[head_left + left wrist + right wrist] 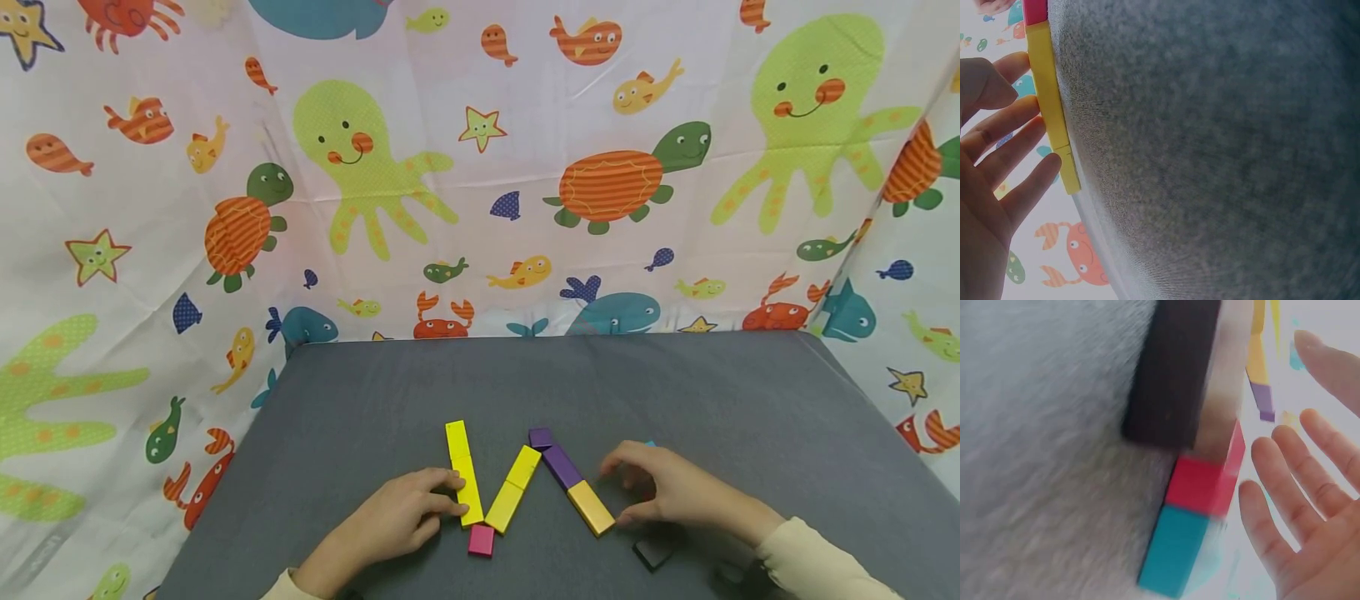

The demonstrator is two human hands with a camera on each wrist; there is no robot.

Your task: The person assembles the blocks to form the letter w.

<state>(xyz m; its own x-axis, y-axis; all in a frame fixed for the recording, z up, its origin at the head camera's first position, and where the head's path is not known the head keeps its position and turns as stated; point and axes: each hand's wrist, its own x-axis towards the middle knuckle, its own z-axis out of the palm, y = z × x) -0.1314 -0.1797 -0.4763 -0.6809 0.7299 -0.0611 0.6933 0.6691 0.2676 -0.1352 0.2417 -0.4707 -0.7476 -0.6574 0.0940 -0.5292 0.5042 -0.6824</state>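
- nearest the person: a small pink block (481,540) and a dark block (652,552) sit loose on the grey table (375,392)
- left hand (401,517) lies flat, fingers relaxed and straight, fingertips touching the yellow block strip (463,482), looks like it's steadying it, no pinch
- right hand (667,492) arches loosely by the orange block (590,507), fingers spread, gripping nothing
- the blocks zigzag end to end, purple block (561,464) farther back
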